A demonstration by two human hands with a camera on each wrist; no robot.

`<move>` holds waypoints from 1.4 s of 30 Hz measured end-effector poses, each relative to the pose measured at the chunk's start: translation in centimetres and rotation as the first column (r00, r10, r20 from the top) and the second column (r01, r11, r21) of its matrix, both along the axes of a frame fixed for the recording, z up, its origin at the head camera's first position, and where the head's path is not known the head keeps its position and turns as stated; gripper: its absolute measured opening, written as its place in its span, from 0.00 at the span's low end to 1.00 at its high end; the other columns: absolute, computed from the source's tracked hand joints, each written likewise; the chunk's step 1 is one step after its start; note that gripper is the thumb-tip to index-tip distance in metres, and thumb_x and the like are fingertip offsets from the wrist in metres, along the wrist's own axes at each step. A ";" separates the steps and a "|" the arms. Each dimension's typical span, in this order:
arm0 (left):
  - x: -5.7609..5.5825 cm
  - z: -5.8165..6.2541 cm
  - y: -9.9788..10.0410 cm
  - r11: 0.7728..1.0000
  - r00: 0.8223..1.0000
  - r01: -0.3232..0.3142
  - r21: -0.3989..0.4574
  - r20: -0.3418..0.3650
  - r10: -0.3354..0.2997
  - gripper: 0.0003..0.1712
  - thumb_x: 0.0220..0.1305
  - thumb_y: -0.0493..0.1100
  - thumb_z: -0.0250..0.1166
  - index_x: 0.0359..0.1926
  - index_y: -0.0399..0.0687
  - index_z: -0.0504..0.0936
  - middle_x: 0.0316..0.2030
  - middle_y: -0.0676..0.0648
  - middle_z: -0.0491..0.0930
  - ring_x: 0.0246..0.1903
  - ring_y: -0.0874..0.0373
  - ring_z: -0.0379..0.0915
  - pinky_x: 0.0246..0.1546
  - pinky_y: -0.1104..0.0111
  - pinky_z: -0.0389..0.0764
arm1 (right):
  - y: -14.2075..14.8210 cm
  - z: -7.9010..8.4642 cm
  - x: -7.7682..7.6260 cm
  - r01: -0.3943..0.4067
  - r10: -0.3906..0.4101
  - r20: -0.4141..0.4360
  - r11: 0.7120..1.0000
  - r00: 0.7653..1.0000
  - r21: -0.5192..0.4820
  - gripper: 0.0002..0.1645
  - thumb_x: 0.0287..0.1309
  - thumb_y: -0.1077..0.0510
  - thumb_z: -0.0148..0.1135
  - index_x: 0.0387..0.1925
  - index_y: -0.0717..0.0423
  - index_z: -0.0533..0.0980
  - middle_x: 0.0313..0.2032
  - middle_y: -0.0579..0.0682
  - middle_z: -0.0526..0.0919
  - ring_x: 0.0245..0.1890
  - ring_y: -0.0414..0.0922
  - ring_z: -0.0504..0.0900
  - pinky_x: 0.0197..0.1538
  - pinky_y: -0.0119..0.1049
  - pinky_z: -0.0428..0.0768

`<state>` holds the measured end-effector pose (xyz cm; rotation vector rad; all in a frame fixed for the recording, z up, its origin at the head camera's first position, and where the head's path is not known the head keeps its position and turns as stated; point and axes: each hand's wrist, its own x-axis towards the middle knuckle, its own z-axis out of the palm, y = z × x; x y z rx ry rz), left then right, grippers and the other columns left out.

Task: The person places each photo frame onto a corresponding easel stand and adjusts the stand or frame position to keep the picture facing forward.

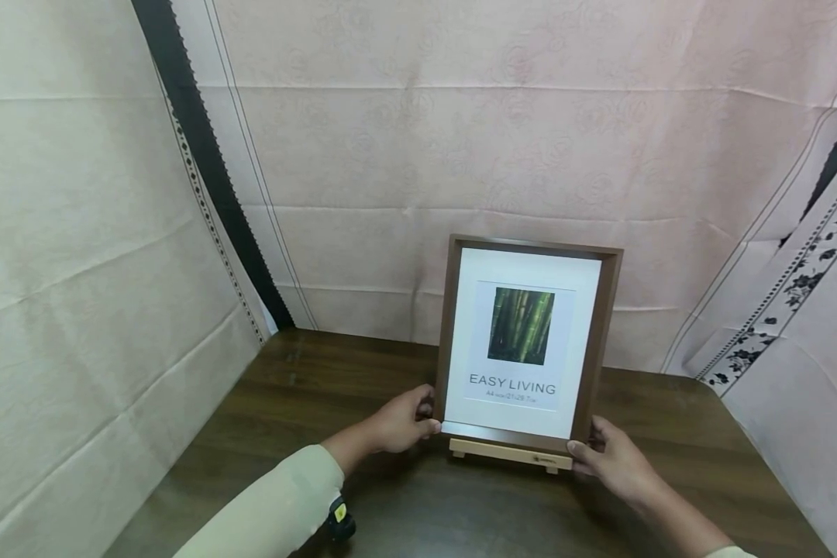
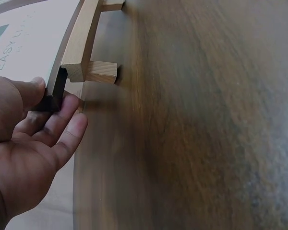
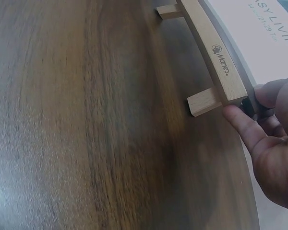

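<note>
A brown picture frame (image 1: 521, 422) with a bamboo picture and the words EASY LIVING stands leaning back on a light wooden easel (image 1: 509, 453). My left hand (image 1: 401, 420) grips its lower left corner, thumb on the front and fingers behind. At the lower right corner my right hand (image 1: 615, 459) pinches the frame the same way. In the right wrist view, one fingertip lies right at the end of the easel's ledge (image 3: 216, 57), which bears a small printed logo. Two short feet show under the ledge (image 2: 84, 38) in the left wrist view. The back of the easel is hidden.
The easel stands on a dark brown wooden table (image 1: 307, 387). Pale cloth (image 1: 363, 155) hangs behind it and along both sides, with a black strip (image 1: 202, 139) at the back left corner. A dark band with a yellow patch (image 1: 339, 511) is at the left sleeve.
</note>
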<state>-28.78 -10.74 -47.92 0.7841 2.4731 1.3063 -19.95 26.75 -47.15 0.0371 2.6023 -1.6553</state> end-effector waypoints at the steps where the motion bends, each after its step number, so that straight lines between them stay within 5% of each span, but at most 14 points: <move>1: 0.0 0.0 -0.1 1.000 1.000 0.001 0.002 0.001 -0.001 0.21 0.72 0.44 0.67 0.59 0.45 0.71 0.39 0.50 0.78 0.36 0.58 0.80 0.37 0.62 0.81 | -0.1 0.0 0.0 -0.002 0.002 -0.001 1.000 1.000 0.003 0.36 0.68 0.62 0.65 0.69 0.73 0.59 0.59 0.73 0.72 0.56 0.64 0.79 0.46 0.42 0.86; 34: 0.2 -0.3 -4.0 0.998 0.999 -0.011 0.067 0.047 0.008 0.22 0.72 0.41 0.67 0.60 0.42 0.69 0.38 0.48 0.80 0.38 0.53 0.82 0.39 0.59 0.83 | -3.5 -0.6 -0.8 -0.023 0.022 -0.041 1.000 0.999 -0.017 0.28 0.68 0.65 0.64 0.64 0.70 0.66 0.53 0.66 0.76 0.51 0.56 0.81 0.44 0.40 0.86; 42: 0.7 -0.2 -3.6 1.000 1.000 -0.020 0.022 -0.019 0.020 0.21 0.73 0.43 0.65 0.61 0.45 0.70 0.37 0.51 0.78 0.37 0.57 0.79 0.36 0.62 0.81 | -3.3 -0.4 -0.7 -0.020 0.021 -0.034 1.000 0.999 0.024 0.27 0.68 0.63 0.66 0.62 0.70 0.67 0.52 0.64 0.76 0.49 0.54 0.82 0.42 0.39 0.86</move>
